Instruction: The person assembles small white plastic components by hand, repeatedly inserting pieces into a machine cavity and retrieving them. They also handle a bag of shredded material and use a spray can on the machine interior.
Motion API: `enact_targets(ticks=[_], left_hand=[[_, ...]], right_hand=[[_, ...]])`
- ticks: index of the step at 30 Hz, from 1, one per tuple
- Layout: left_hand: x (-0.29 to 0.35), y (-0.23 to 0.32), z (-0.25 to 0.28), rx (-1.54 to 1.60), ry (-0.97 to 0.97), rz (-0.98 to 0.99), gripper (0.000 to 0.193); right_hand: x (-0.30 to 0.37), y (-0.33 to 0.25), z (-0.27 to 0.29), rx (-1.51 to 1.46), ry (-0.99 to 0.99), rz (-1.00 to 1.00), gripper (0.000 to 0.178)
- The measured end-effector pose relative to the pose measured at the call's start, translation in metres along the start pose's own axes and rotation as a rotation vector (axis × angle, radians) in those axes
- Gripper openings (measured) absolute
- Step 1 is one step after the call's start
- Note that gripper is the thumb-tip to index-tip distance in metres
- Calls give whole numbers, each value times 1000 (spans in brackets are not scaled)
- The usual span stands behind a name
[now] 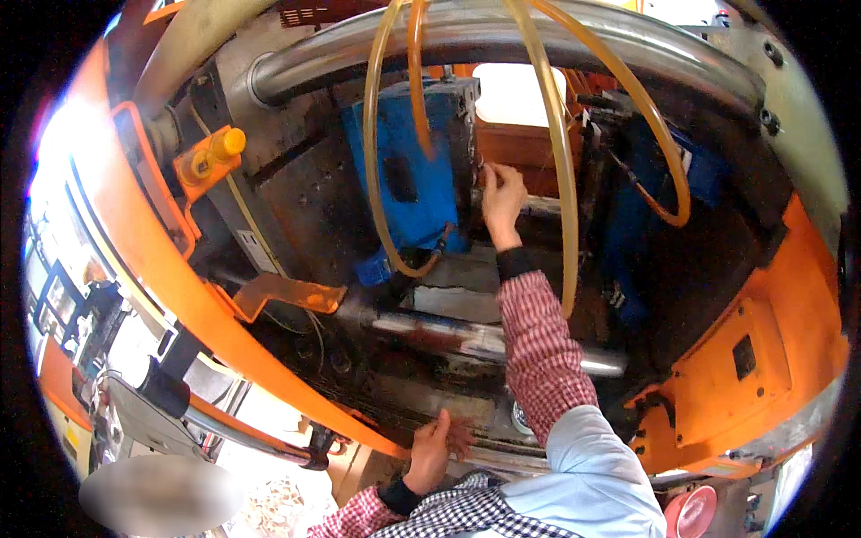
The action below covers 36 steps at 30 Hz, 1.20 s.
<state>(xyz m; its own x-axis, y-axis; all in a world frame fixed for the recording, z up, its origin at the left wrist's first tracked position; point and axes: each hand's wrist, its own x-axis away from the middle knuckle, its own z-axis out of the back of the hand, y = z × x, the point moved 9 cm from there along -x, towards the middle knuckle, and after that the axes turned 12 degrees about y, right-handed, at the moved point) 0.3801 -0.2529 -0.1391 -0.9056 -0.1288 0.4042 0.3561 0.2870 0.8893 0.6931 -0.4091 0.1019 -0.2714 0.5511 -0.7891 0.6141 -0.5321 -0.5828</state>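
My right arm reaches into the gap of an orange moulding machine. There my right hand (pixel 504 195) is beside the dark inner face of the blue left mould half (pixel 421 170). Its fingertips are drawn together near that face; what they hold, if anything, is too small to make out. Across the gap stands the other blue mould half (pixel 628 224), mostly in shadow. Low in front of my body, my left hand (pixel 434 453) is by the machine's front edge, thumb raised and fingers apart, with nothing visible in it.
Yellowish hoses (pixel 560 161) hang around my right hand. A thick steel bar (pixel 502 36) crosses above, and a lower bar (pixel 448 334) passes under my forearm. An orange door frame (pixel 269 377) runs along the left. Small pale pieces (pixel 278 507) lie lower left; a pink bucket (pixel 691 513) stands lower right.
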Motion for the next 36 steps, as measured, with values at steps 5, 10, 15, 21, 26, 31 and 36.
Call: enact_targets(ticks=[5,10,15,21,26,31,36], left_hand=[[2,-7,14,44,92,55,52],[-7,-8,20,1,87,12,51],[-10,-5,18,-15,67,4,51],[-15,-5,20,-111,59,-31,52],[-10,3,18,-81,68,-10,51],[-12,-6,23,-28,75,29,51],[-14,-9,27,-1,99,-10,46]], right_hand=[[-34,25,-66,13,104,-101,18],[-43,21,-92,80,61,-39,19],[-44,14,-93,49,9,-19,20],[-50,13,-97,104,4,28,20],[-50,17,-97,181,8,67,19],[-47,16,-100,181,3,149,19],[-44,15,-113,270,-135,204,23]])
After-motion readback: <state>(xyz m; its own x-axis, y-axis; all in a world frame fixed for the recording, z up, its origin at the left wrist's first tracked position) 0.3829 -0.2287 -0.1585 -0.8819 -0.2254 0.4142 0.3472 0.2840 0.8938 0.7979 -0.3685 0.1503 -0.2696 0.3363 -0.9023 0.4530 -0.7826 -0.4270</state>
